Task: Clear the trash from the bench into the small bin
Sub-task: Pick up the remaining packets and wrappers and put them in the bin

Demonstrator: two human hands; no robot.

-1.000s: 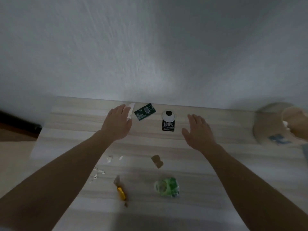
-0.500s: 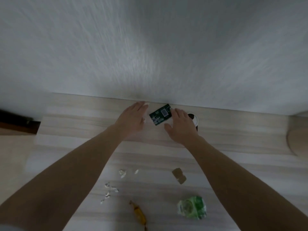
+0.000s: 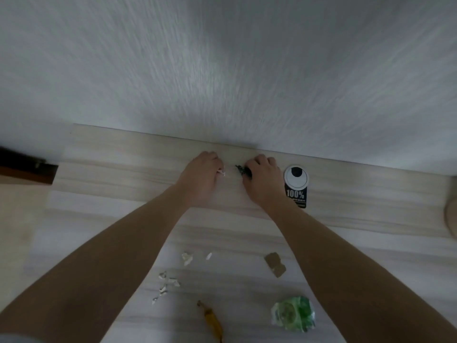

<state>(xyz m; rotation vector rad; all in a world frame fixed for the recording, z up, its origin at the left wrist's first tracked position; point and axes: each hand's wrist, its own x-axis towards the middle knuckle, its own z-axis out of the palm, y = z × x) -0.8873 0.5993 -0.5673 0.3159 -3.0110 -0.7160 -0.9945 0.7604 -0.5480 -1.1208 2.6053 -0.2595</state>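
Observation:
At the back of the pale wooden bench (image 3: 123,184), near the wall, both my hands are closed over small items. My right hand (image 3: 262,179) grips the green circuit board (image 3: 241,170), of which only a dark corner shows. My left hand (image 3: 202,177) is curled on a small white scrap (image 3: 221,173) that pokes out at my fingertips. A black and white "100%" tag (image 3: 296,186) lies just right of my right hand. The small bin (image 3: 451,214) is only a sliver at the right edge.
Nearer to me lie several white paper bits (image 3: 168,283), a brown cardboard piece (image 3: 275,264), a crumpled green wrapper (image 3: 294,314) and a yellow scrap (image 3: 212,323). A white wall (image 3: 222,70) rises right behind the bench. The floor shows at the left.
Both hands have gone from flat and open to closed: the right one has curled over the circuit board, the left over the white scrap. The view has shifted leftward, so the bin has nearly left it.

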